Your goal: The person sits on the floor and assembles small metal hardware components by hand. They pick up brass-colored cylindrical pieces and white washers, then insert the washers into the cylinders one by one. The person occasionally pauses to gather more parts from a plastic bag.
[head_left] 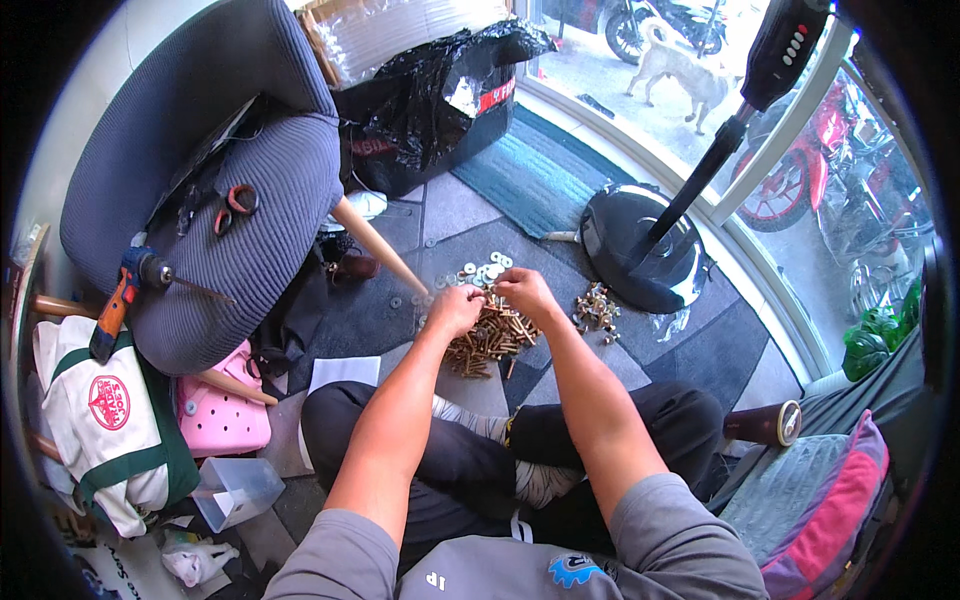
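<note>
I sit cross-legged on the floor with both arms reaching forward. My left hand [455, 310] and my right hand [525, 293] meet above a pile of brass-coloured bolts [490, 340], fingers pinched together around a small piece that I cannot make out. Several white washers [485, 268] lie just beyond the hands. A smaller heap of nuts and bolts [595, 308] sits to the right of the pile.
A grey armchair [230, 200] with scissors [235, 205] and a cordless drill [130, 285] stands left. A fan's black base [640, 245] is at right, a black plastic-wrapped box [430, 100] behind. Bags [110, 430], a pink shoe [225, 415] and a clear tub [235, 490] lie at lower left.
</note>
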### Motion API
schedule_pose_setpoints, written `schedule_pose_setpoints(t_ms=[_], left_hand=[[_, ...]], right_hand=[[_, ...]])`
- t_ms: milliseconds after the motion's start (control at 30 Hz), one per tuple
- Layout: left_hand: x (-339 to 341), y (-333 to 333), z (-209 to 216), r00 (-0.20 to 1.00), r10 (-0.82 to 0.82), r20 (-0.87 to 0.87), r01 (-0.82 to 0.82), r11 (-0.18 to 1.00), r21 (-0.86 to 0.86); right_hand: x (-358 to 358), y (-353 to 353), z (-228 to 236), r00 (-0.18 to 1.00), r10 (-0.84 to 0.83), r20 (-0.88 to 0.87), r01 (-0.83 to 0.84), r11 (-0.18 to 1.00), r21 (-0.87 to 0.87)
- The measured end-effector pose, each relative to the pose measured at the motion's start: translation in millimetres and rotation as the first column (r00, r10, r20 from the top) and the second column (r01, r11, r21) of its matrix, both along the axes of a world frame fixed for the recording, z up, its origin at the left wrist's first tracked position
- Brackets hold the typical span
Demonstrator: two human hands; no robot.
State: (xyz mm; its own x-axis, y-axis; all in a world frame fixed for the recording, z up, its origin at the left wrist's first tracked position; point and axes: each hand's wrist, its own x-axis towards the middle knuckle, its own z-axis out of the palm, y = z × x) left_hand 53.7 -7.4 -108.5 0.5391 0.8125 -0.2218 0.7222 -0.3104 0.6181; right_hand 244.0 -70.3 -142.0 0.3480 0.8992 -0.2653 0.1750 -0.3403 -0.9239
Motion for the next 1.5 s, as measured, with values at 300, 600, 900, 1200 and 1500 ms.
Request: schedule_pose_setpoints(t_ms=[300,600,900,1200,1500], left_hand=[[0.4,-3.9,8.2,0.998,-0.035,0.059,0.036,0.999,-0.013],[-1.0,-19.1,26.2,0.974,-0.17,0.15,0.127,0.958,0.259],[-0.6,-17.3,26.1,0.974,-0.157,0.166,0.11,0.959,0.261],[-1.6,-12.2,25.7,0.978,-0.111,0.177,0.061,0.962,0.264],[2.8,-9.7,28.2,0.967,-0.071,0.246,0.027,0.983,0.18]], right_hand=[[-0.9,-8.4,30.7,0.983,0.182,-0.02,-0.18,0.981,0.066],[-5.3,-14.0,32.7,0.833,0.232,0.503,-0.276,0.961,0.013],[27.3,-22.6,91.1,0.877,0.012,0.481,-0.075,0.991,0.113],[10.0,-32.7,91.9,0.856,0.332,0.398,-0.21,0.924,-0.318],[16.5,-37.0,167.5,0.859,0.119,0.497,-0.058,0.989,-0.138]])
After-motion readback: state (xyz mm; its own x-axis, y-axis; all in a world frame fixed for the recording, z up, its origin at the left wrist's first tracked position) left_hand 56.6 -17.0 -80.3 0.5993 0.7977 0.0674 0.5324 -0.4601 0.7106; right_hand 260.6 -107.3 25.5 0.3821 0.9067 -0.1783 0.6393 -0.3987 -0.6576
